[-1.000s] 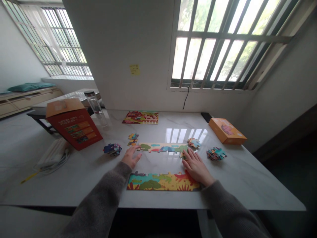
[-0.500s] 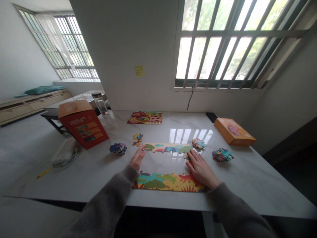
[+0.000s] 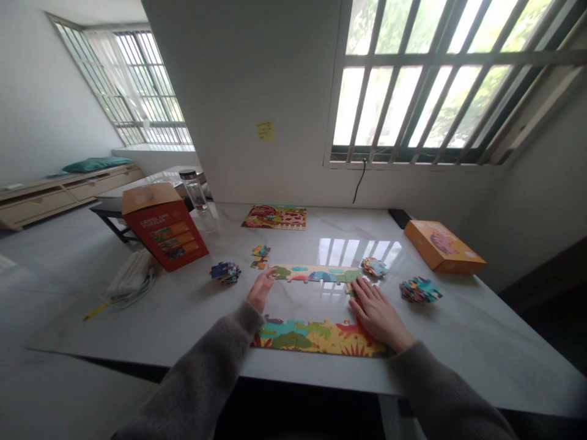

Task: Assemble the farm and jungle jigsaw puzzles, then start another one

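A partly joined jigsaw puzzle lies flat on the table, with an upper strip (image 3: 316, 275) and a wider lower strip (image 3: 316, 339) of animal and tree pieces. Bare table shows between the strips. My right hand (image 3: 378, 311) rests flat on the right side of the puzzle, fingers spread, covering part of the pieces that join the strips. At the upper strip's left end is my left hand (image 3: 259, 291), its fingers stretched out and loosely apart, at or touching the edge. The left side of the puzzle is partly hidden by this hand and its sleeve.
Loose puzzle pieces (image 3: 260, 256) lie beyond my left hand. Piles stand at left (image 3: 225, 272), upper right (image 3: 374, 267) and right (image 3: 419, 289). Around them are a red box (image 3: 165, 229), a power strip (image 3: 131, 275), a glass bottle (image 3: 195, 192), a picture sheet (image 3: 275, 217) and an orange box (image 3: 443, 246).
The camera view has turned slightly left, so everything sits a little further right. Both hands stay in nearly the same place on the puzzle.
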A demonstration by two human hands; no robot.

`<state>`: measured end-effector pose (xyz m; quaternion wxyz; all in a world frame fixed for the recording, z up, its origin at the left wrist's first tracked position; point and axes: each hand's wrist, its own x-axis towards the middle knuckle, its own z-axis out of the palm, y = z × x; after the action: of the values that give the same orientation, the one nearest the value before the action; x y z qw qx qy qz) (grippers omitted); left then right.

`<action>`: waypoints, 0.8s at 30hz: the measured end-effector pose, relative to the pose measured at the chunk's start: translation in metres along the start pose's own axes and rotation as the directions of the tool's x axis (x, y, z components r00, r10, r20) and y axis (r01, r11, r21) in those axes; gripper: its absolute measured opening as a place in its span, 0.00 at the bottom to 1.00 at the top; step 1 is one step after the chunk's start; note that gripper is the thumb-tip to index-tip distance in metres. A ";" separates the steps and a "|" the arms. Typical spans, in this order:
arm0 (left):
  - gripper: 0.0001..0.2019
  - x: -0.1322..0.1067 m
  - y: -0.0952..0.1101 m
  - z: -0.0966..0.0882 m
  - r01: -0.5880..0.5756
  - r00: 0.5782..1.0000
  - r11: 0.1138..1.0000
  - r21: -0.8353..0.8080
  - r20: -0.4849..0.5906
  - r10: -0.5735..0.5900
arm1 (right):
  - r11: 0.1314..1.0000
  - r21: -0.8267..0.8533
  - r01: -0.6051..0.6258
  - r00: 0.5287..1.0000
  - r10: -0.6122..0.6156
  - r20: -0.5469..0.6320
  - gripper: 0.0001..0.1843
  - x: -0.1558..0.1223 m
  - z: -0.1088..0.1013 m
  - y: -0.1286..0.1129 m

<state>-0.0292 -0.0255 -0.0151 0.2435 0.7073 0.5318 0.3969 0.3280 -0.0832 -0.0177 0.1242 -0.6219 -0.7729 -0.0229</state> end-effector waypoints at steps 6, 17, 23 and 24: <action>0.19 0.028 0.030 -0.026 -0.186 0.982 0.924 0.334 0.042 0.183 | 1.000 0.004 0.005 1.000 -0.005 -0.008 0.33 0.001 0.002 0.002; 0.23 0.118 -0.002 -0.026 0.272 0.952 0.701 0.660 -0.080 -0.294 | 1.000 0.019 0.008 1.000 -0.008 -0.008 0.31 0.001 0.003 0.005; 0.18 0.128 -0.011 -0.024 0.376 0.918 0.688 0.621 -0.150 -0.366 | 0.999 0.045 0.014 1.000 -0.013 -0.019 0.30 0.001 0.004 0.005; 0.18 0.129 -0.011 -0.024 0.392 0.913 0.689 0.610 -0.163 -0.375 | 0.999 0.049 0.013 1.000 -0.012 -0.020 0.30 0.001 0.003 0.004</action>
<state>-0.0400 0.0985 0.0290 0.0628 0.6156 0.7722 0.1445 0.3316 -0.0805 -0.0208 0.1467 -0.6137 -0.7757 -0.0109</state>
